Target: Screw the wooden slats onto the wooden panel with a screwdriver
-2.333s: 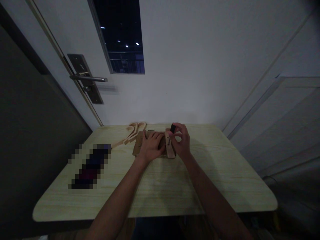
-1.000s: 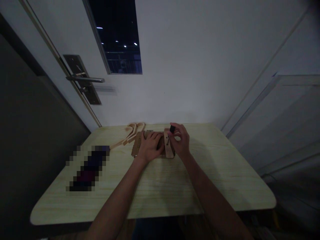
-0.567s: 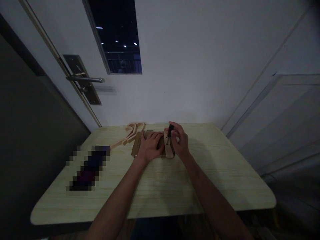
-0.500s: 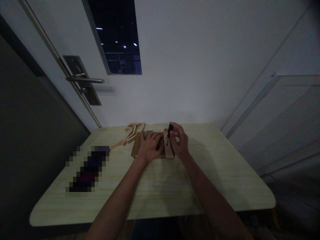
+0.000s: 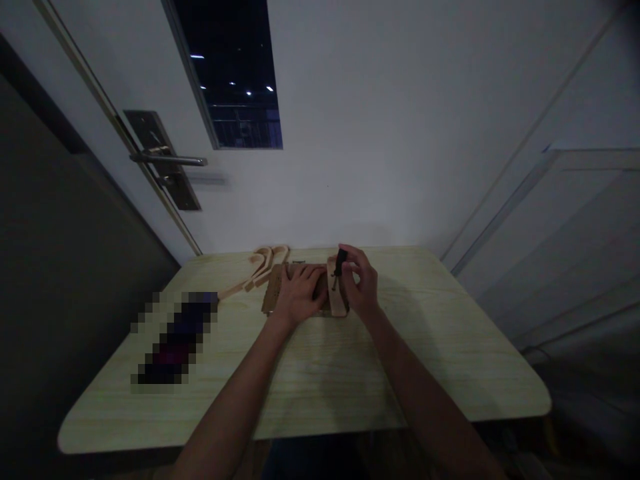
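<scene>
Far left of my left grip, nearer the desk's (image 5: 440,373) front edge: a dark item (image 5: 175,337), pixelated, can't tell what it is. Just left of and beyond the left grip: pale wooden hooked pieces (image 5: 263,267), lying close together on the desk. Next, a brown board (image 5: 273,293), flat, partly under the left grip (image 5: 300,293), which is spread wide, palm down, not closed on anything. Against that grip's right side sits the wooden strip (image 5: 337,305), between my two grips, resting at the brown board's right end. Over the strip, a black tool (image 5: 341,259), handle up and tilted, its thin lower part down by the strip's small dark marks; can't tell if tip touches. The right grip (image 5: 363,280), just right of the strip, is narrow, pinching the tool between thumb and fingers. Looks like driving or turning something small. To do it well, I'd bring the tool more upright, line it up with the mark, press straight down, turn in short even twists, and bear down with the left grip so strip and board don't slide.
</scene>
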{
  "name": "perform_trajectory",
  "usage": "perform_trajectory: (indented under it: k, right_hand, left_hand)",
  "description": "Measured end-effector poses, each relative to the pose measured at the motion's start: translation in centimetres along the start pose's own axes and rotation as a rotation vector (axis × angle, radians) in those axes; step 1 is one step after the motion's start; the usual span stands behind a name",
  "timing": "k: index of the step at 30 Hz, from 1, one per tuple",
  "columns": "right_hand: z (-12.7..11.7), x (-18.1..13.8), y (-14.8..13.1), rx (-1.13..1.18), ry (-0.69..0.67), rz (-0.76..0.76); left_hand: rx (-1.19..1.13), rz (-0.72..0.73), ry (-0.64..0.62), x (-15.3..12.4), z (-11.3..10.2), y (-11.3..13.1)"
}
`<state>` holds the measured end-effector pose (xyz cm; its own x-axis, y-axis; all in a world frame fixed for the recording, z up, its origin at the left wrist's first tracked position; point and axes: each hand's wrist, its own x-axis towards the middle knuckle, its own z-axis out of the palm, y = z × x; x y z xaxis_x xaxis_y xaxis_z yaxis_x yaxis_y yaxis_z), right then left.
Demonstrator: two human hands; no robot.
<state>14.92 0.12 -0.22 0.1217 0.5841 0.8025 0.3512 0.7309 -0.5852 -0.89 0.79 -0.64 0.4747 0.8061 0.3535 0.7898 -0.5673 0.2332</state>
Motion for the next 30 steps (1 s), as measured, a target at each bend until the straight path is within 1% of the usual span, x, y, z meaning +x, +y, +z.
perform_trajectory:
  k: [3, 9, 16, 25, 30]
  right_hand:
    - [0.13, -0.03, 0.33, -0.038, 0.017, 0.002]
    - [0.26, 0.11, 0.54, -0.13, 0.036, -0.053]
    - [0.03, 0.06, -0.03, -0.042, 0.006, -0.028]
    - [0.38, 0.02, 0.5, -0.068, 0.037, 0.02]
    - [0.09, -0.12, 0.25, 0.015, 0.009, 0.028]
  left_hand:
    - [0.003, 0.0, 0.0, 0.01, -0.06, 0.04]
    - [0.013, 0.005, -0.013, 0.07, -0.15, 0.06]
    - [0.017, 0.004, 0.003, 0.03, -0.08, 0.01]
    - [0.012, 0.003, 0.003, 0.03, -0.05, 0.02]
    - [0.018, -0.002, 0.0, 0.07, -0.08, 0.06]
